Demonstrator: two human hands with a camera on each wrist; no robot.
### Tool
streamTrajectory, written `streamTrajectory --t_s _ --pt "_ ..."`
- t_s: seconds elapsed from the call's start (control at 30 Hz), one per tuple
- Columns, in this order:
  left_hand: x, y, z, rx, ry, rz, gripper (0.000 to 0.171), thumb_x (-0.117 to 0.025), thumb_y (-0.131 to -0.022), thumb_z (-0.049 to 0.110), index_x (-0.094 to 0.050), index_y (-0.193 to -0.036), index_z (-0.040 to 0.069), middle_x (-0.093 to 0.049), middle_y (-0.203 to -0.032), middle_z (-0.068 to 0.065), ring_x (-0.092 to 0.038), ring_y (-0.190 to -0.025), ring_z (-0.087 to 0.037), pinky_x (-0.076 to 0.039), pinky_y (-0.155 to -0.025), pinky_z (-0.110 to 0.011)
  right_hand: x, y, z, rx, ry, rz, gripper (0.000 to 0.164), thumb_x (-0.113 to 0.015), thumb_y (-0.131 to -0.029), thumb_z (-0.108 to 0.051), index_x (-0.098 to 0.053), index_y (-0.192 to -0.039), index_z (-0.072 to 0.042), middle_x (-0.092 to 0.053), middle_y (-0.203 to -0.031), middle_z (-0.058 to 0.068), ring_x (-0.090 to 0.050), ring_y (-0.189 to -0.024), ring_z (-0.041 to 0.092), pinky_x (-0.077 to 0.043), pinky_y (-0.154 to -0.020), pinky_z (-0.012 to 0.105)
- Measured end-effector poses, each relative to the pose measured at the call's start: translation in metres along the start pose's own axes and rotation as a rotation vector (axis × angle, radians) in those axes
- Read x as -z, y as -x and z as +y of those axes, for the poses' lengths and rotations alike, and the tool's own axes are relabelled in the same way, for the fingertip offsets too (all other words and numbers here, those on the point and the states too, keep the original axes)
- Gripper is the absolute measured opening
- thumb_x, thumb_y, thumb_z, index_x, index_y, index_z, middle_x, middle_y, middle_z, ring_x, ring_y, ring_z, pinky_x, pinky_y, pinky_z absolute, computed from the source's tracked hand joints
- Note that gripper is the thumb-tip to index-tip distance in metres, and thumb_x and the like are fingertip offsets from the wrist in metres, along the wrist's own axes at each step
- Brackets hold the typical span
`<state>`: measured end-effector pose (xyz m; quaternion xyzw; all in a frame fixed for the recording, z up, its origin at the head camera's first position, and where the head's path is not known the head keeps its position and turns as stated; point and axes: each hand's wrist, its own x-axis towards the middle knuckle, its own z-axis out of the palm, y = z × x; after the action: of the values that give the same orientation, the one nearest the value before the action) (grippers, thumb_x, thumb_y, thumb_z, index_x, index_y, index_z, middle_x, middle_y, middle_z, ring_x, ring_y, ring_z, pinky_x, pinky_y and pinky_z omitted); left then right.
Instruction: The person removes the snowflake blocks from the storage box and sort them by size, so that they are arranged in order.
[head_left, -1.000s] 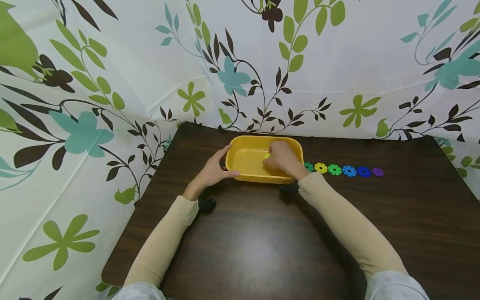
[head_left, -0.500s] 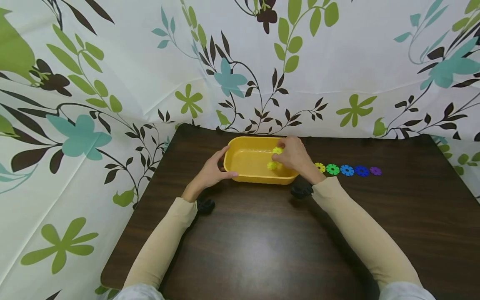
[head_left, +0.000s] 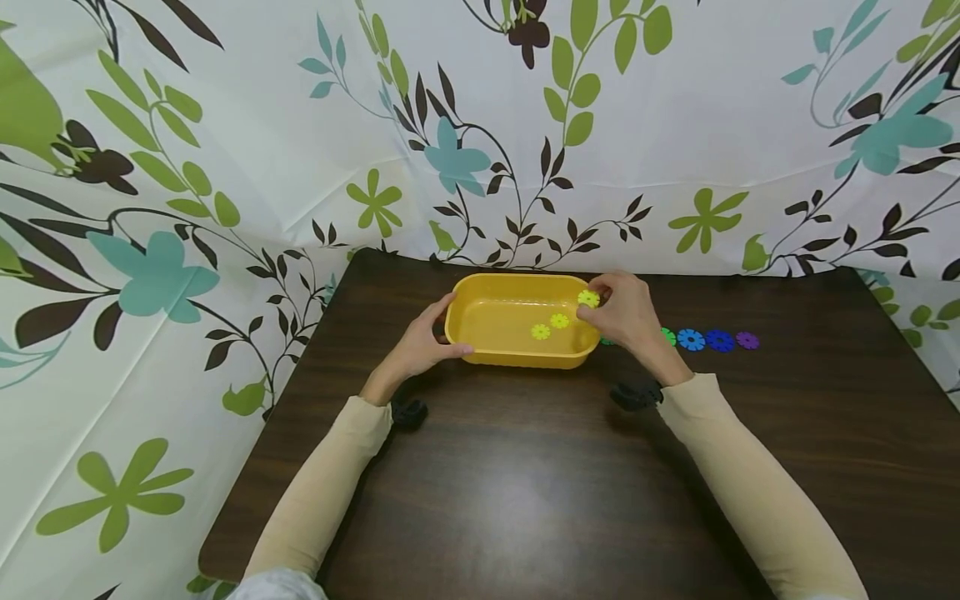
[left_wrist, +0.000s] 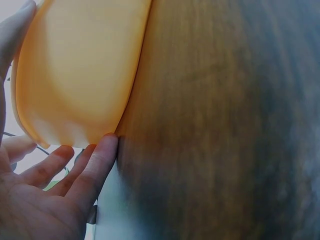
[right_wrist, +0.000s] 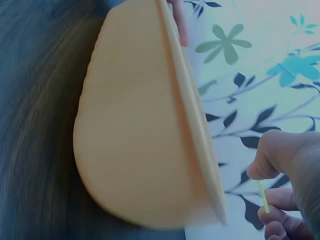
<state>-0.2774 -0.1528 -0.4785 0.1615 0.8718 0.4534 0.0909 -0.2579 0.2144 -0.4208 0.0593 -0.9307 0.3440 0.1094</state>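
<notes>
A shallow yellow plastic basin (head_left: 491, 317) stands toward the back of the table. My left hand (head_left: 418, 343) holds its left end, thumb at the near corner; in the left wrist view the fingertips (left_wrist: 107, 142) press against the end wall. Over the basin's right rim, my right hand (head_left: 628, 312) pinches a yellow notched flower-shaped disc (head_left: 588, 297) between thumb and fingers. Seen edge-on in the right wrist view, the disc (right_wrist: 262, 196) is a thin strip. Two more yellow discs (head_left: 558, 321) lie on the basin floor.
Right of the basin runs a row of similar discs: green (head_left: 668, 335), light blue (head_left: 691, 339), dark blue (head_left: 721, 341) and purple (head_left: 747, 341). My right hand hides its left part, except a green sliver. A flower-patterned cloth (head_left: 510, 217) hangs behind the dark wooden table (head_left: 480, 467).
My right hand has come up from inside the basin and moved right to its rim with a yellow disc, uncovering two others. The left hand keeps its hold on the basin.
</notes>
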Motion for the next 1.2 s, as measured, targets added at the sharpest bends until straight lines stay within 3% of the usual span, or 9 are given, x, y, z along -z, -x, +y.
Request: streamTrajectory --t_s 0.27,0.57,0.8,1.2 --pt "0.000 0.001 0.000 0.001 0.004 0.000 0.110 -0.092 -0.088 0.039 -0.026 -0.175 0.024 -0.044 -0.166 -0.015 -0.052 -0.135 -0.033 -0.059 -0.113 -0.052 0.026 0.015 0.028 -0.006 0.041 0.084 0.036 -0.082 -0.089 -0.015 -0.077 -0.115 0.009 -0.071 -0.110 0.027 -0.064 -0.098 0.040 -0.056 -0.086 0.052" --pt "0.000 0.003 0.003 0.014 0.008 -0.001 0.110 -0.092 -0.089 0.036 -0.026 -0.175 0.024 -0.044 -0.165 -0.016 -0.052 -0.134 -0.033 -0.059 -0.113 -0.053 0.049 0.029 0.063 -0.035 0.072 0.164 0.036 -0.080 -0.090 -0.018 -0.079 -0.116 0.007 -0.072 -0.114 0.029 -0.068 -0.100 0.043 -0.053 -0.087 0.056" --pt "0.000 0.002 0.002 0.007 0.007 -0.001 0.109 -0.092 -0.089 0.037 -0.025 -0.175 0.023 -0.045 -0.163 -0.017 -0.052 -0.133 -0.033 -0.058 -0.113 -0.053 0.063 0.040 0.094 -0.067 0.110 0.228 0.035 -0.078 -0.093 -0.016 -0.079 -0.117 0.009 -0.071 -0.115 0.031 -0.067 -0.098 0.044 -0.047 -0.078 0.041" --pt "0.001 0.002 0.002 0.000 0.007 -0.007 0.110 -0.092 -0.089 0.038 -0.025 -0.175 0.023 -0.045 -0.164 -0.017 -0.051 -0.134 -0.034 -0.058 -0.114 -0.054 0.092 0.054 0.145 -0.149 0.168 0.263 0.039 -0.075 -0.097 -0.017 -0.075 -0.121 0.013 -0.069 -0.120 0.036 -0.065 -0.103 0.048 -0.040 -0.080 0.037"
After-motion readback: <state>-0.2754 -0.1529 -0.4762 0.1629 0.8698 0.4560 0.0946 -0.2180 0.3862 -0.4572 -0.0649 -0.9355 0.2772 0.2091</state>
